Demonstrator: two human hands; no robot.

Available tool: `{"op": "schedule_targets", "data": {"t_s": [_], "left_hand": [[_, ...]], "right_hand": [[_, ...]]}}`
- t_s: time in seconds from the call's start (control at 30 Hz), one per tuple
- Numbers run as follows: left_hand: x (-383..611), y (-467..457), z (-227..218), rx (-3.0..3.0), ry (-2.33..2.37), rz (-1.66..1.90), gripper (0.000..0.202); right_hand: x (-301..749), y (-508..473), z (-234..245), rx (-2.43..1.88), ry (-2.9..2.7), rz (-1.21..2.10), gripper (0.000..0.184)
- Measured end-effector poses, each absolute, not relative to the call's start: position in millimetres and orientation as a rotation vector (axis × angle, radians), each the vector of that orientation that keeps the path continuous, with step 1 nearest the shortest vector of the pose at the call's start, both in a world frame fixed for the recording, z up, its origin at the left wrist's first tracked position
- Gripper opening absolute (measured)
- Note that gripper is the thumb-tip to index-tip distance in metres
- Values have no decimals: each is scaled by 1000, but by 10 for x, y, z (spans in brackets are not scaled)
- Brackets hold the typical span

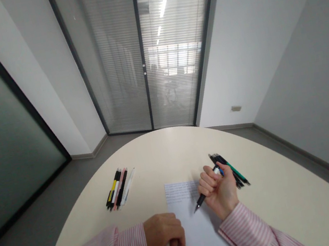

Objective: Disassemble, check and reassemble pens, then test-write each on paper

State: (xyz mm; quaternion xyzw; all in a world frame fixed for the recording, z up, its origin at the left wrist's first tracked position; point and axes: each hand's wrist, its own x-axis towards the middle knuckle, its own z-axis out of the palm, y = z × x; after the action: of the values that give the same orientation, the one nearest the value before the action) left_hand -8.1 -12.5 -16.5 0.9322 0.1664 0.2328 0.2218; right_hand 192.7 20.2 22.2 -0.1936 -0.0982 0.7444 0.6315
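My right hand (pixel 217 186) is shut around a black pen (pixel 200 201) with a blue and white upper end, and the tip sits just over a white sheet of paper (pixel 192 228). Printed lines cover the top of that sheet. My left hand (pixel 165 241) rests in a loose fist on the table beside the sheet's left edge, holding nothing I can see. Several pens (pixel 119 188) in black, yellow, pink and white lie side by side to the left. Another group of black and green pens (pixel 229 172) lies just past my right hand, partly hidden by it.
The cream oval table (pixel 169 149) curves away in front of me, with a grey floor around it. Beyond its far edge stand a glass door with blinds (pixel 142 59), a frosted glass wall (pixel 2 126) on the left and a white wall (pixel 294 45) on the right.
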Motion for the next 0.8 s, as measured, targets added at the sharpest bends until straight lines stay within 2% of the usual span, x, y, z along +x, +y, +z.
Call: {"op": "schedule_targets", "data": {"t_s": [0.33,0.47,0.5,0.63,0.8], "left_hand": [[-76,-117,-180,2567,426,674,20],[-84,-114,-181,2570,435,651,20],[-85,-115,-186,2572,435,646,20],[-86,-124,-221,2561,456,670,21],[-85,-121,-257,2593,440,689,21]], "right_hand": [[1970,220,147,-466,-263,1604,44],[1949,250,99,-528,-317,1565,18],[1936,258,89,-548,-336,1559,16],[1868,252,61,-618,-449,1551,31],[1793,192,-25,-968,-961,1291,49]]}}
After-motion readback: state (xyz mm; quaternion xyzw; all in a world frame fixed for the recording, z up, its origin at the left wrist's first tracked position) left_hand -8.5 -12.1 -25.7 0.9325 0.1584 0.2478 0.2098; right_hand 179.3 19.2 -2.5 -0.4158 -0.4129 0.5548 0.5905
